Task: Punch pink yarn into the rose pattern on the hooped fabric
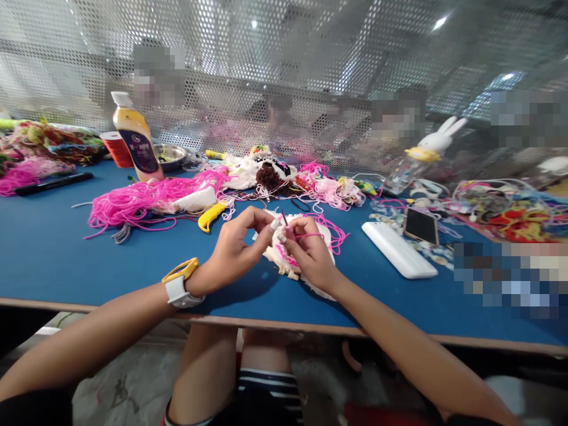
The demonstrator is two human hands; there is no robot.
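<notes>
My right hand (pixel 313 251) is closed in a pinch around a thin dark needle-like tool (pixel 284 218) that points up. A strand of pink yarn (pixel 339 241) loops on the right side of that hand. My left hand (pixel 242 245) meets it from the left, thumb and forefinger pinched together at the tool. What those fingertips hold is too small to make out. Under both hands lies a white fabric piece (pixel 327 234) with pink stitching (pixel 284 254), partly hidden by my right hand.
A yellow curved-handled cutter (pixel 211 217) lies left of my hands, before a pile of pink yarn (pixel 119 204). Behind stand a bottle (pixel 139 145) and a red spool (pixel 117 149). On the right are a white oblong case (pixel 399 249) and a phone (pixel 421 226). Perforated metal sheeting (pixel 231 65) rises behind.
</notes>
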